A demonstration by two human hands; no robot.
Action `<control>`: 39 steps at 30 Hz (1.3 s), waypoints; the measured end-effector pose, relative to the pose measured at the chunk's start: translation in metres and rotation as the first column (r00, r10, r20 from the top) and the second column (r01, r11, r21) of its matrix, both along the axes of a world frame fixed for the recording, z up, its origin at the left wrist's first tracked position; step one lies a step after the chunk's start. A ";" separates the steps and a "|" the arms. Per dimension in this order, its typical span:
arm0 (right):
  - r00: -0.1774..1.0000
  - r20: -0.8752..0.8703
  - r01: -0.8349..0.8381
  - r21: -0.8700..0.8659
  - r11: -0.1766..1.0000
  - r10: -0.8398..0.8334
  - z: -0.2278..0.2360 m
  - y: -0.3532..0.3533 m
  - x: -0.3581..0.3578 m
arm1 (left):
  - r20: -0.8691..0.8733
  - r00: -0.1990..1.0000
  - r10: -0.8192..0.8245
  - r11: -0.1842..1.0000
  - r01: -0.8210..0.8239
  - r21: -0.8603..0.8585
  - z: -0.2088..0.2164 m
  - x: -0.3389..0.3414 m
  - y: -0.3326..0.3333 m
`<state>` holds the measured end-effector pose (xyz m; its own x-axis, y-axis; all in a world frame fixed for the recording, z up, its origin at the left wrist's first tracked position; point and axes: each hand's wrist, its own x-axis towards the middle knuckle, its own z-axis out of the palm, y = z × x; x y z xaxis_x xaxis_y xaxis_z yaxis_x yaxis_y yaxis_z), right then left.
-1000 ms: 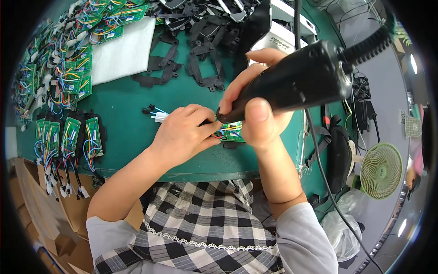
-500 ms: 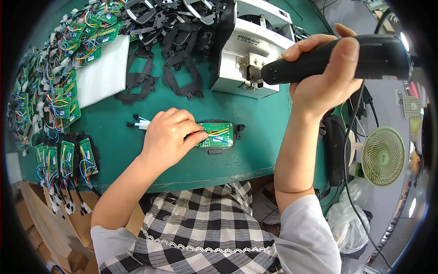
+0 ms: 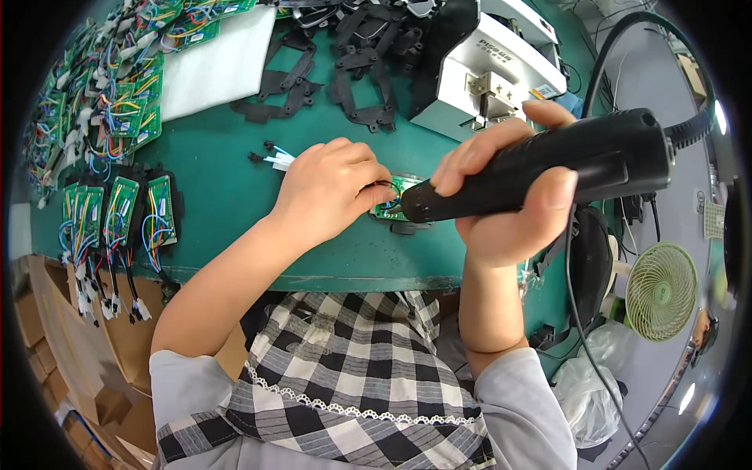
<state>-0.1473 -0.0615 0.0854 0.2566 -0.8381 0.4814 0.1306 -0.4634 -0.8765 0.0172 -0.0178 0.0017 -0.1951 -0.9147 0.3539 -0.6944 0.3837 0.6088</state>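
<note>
One power tool [image 3: 540, 168] gripped in your right hand [image 3: 505, 231], nose over the board [image 3: 387, 210] by your left hand [image 3: 329, 188] (can't tell that one's grip); tooling step, I'd guess, wants steady aim.

Counts one bare left hand [image 3: 329, 186], one bare right hand [image 3: 507, 192], one thick black handheld tool [image 3: 548, 168], one boxy white machine [image 3: 460, 82], one round pale-green fan [image 3: 662, 291], one flat white sheet [image 3: 215, 72]. Shows one rectangular green circuit board [image 3: 388, 210] between the hands, at least four wired green boards [image 3: 160, 205] near the green table's [image 3: 223, 188] left front edge, plus an uncountable heap [image 3: 125, 110]. Includes two foremost black plastic frames [image 3: 374, 116].
</note>
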 end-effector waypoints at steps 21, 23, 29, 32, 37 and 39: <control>0.967 -0.044 -0.254 -0.037 0.966 0.253 -0.013 0.015 0.020 | 0.019 0.999 0.034 0.996 -0.032 -0.079 -0.010 -0.002 0.001; 0.973 -0.095 -0.216 -0.076 0.973 0.208 -0.016 0.013 0.017 | 0.049 0.998 0.033 0.998 -0.030 -0.054 -0.008 0.000 0.002; 0.899 0.427 0.024 0.174 0.984 -0.097 -0.001 -0.010 -0.015 | 0.109 0.993 0.044 0.995 -0.034 -0.093 0.012 0.000 0.017; 0.858 0.508 -0.050 0.230 0.972 -0.076 0.011 -0.022 -0.030 | 0.200 0.975 -0.100 0.995 0.092 0.048 0.009 -0.011 0.013; 0.804 0.583 -0.276 0.190 0.942 0.118 0.008 -0.037 -0.060 | 0.173 0.978 0.121 0.988 -0.102 -0.112 0.048 0.035 0.027; 0.835 0.550 -0.160 0.232 0.960 0.006 0.001 -0.046 -0.075 | 0.216 0.876 0.432 0.901 -0.428 -0.067 0.095 0.097 0.053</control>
<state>-0.2225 -0.1075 0.0861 0.0949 -0.9380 0.3334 0.6442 -0.1975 -0.7389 0.1139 0.0356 0.0964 0.1413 -0.9206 0.3640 -0.9085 0.0255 0.4171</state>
